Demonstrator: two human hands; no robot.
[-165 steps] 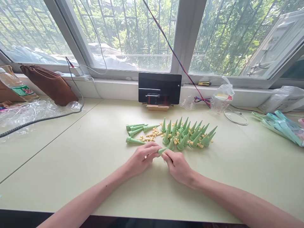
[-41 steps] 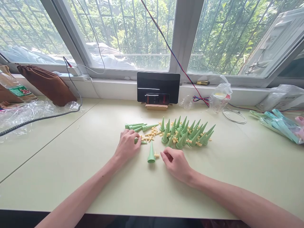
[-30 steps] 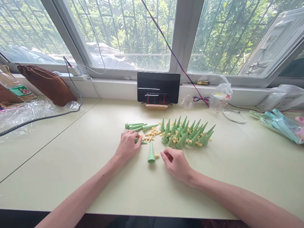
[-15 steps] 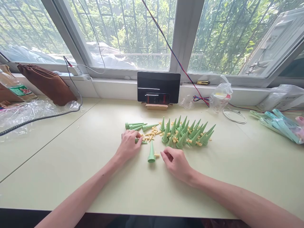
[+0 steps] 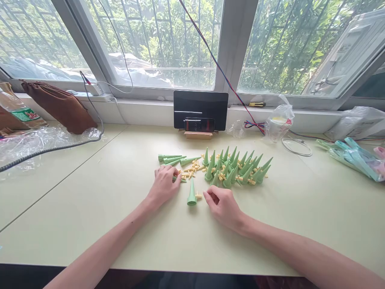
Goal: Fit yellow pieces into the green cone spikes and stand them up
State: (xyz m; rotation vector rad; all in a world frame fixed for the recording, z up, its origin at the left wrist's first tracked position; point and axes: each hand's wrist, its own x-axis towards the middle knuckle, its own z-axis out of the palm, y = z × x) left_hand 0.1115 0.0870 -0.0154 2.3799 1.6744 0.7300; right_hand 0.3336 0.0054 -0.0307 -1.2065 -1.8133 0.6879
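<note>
My left hand (image 5: 165, 182) rests on the table with its fingers curled beside a loose cluster of small yellow plastic valves (image 5: 192, 173). From under its fingers the tip of a green plastic spike (image 5: 183, 180) sticks out; what the fingertips hold, if anything, is hidden. Between my hands another green spike (image 5: 191, 195) stands upright on its wide threaded end, with a yellow valve (image 5: 199, 196) jutting from its right side. Just right of that valve lies my right hand (image 5: 224, 204), closed, with nothing visible in it and a small gap to the valve.
Several upright green spikes with yellow valves (image 5: 228, 178) crowd together beyond my right hand. More green spikes (image 5: 170, 157) lie behind my left hand. At the back stand a black tablet (image 5: 201, 105) and a phone (image 5: 207, 125). A bagged cup (image 5: 278, 124) is at right.
My left hand's fingers and thumb have shifted very slightly, covering more of the green spike beneath them. The right hand and the upright spike have stayed put.
</note>
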